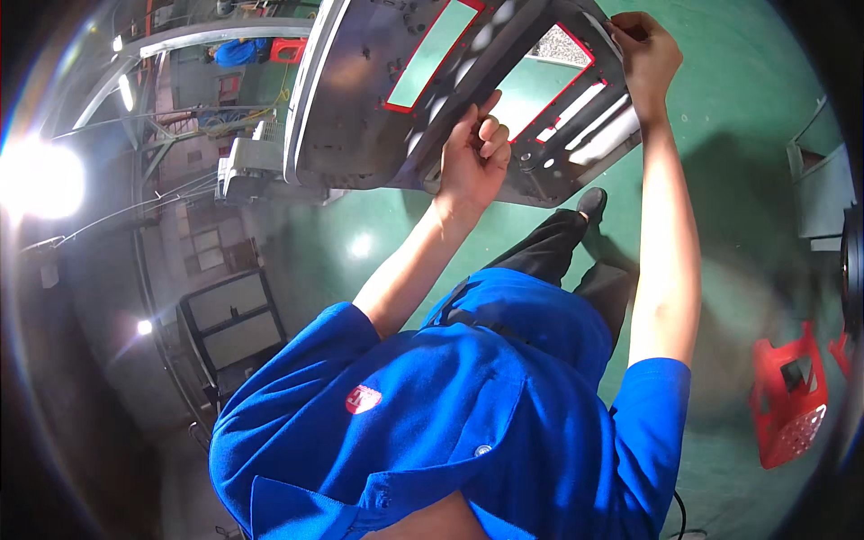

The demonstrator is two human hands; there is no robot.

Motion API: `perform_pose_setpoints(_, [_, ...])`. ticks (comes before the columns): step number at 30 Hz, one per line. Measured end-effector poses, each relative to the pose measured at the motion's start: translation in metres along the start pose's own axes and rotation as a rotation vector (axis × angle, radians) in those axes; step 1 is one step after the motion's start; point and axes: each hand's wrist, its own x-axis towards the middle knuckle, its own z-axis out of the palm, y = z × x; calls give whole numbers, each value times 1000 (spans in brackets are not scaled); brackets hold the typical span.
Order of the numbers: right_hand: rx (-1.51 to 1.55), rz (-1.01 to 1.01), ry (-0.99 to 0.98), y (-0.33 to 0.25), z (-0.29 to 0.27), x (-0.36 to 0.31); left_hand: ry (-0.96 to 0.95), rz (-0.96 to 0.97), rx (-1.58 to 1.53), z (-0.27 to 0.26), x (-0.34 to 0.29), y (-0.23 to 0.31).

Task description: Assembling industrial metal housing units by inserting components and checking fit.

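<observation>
A large dark panel (360,108), like a vehicle door or tailgate, stands tilted before me. It has rectangular openings, and red strips (416,67) line their edges. My left hand (474,162) is in front of the panel's lower middle, its fingers curled in and the thumb close to the index finger. Whatever those fingers hold, if anything, is too small to make out. At the panel's upper right edge is my right hand (648,58), fingers bent and pinched together against the rim. What lies between its fingertips is hidden.
Below the panel is a green floor (747,198). A red plastic stool (790,396) lies at the right, near a pale cabinet-like box (823,180). On the left are a framed board (232,319), metal framework and bright lamps. Another person in blue (238,52) is far off.
</observation>
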Motion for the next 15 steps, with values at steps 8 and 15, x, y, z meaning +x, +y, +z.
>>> perform_pose_setpoints(8, [700, 264, 28, 70, -11, 38, -27, 51, -16, 25, 14, -14])
perform_pose_setpoints(15, [-107, 101, -305, 29, -126, -27, -50, -181, 365, 44, 6, -96])
